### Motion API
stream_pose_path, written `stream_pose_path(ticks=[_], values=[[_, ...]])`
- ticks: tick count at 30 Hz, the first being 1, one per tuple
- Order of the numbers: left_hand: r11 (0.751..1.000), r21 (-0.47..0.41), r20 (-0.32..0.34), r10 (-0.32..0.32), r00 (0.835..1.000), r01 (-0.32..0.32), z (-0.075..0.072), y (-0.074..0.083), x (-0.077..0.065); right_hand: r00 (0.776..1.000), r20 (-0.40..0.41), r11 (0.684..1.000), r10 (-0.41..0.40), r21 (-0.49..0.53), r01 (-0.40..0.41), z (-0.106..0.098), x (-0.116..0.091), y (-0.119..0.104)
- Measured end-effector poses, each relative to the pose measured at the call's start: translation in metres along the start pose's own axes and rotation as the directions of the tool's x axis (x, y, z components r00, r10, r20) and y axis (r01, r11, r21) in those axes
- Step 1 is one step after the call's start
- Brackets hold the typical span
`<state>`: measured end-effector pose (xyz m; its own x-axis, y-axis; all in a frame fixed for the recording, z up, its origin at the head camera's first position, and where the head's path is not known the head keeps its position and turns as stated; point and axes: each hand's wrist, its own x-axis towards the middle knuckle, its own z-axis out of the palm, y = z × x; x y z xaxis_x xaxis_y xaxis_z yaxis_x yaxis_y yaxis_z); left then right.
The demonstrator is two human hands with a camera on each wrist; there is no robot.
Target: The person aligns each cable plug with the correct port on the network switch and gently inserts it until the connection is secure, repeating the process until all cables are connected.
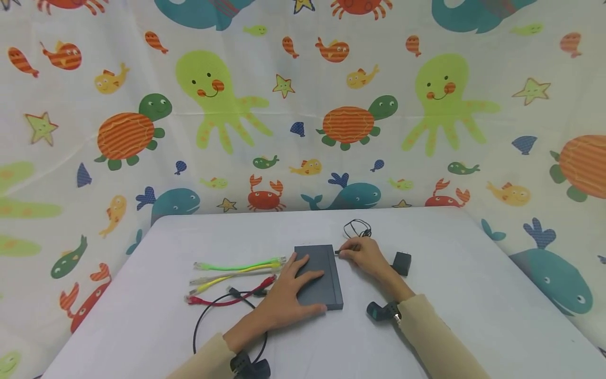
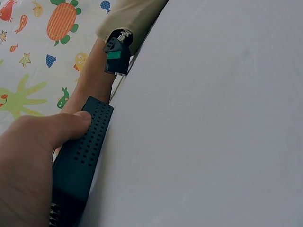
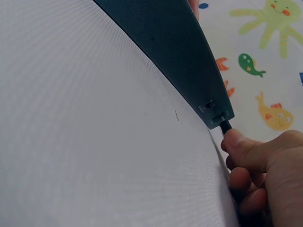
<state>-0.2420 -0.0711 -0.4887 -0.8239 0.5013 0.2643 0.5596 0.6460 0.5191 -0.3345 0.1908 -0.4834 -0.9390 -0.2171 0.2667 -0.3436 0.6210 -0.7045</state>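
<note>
A dark grey network switch lies flat on the white table. My left hand rests on it with spread fingers on the top. In the left wrist view, the thumb presses its vented near side. At the box's right side, my right hand pinches a small black plug between thumb and fingertips. The plug's tip meets a socket near the far corner; how deep it sits cannot be told. A coiled thin black cable lies just beyond the right hand.
Left of the switch lie green, yellow, grey and red network cables. A black cable loops under the left forearm. A black power adapter sits beside the right wrist. A sea-animal patterned cloth hangs behind the table.
</note>
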Motion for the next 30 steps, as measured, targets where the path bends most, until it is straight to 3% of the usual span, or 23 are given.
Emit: stream_pose_path(ticks=[30], values=[[1.000, 0.003, 0.023, -0.011, 1.000, 0.011, 0.0009, -0.0017, 0.0008, 0.999, -0.018, 0.999, 0.033, 0.003, -0.033, 0.0009, -0.0010, -0.0030]])
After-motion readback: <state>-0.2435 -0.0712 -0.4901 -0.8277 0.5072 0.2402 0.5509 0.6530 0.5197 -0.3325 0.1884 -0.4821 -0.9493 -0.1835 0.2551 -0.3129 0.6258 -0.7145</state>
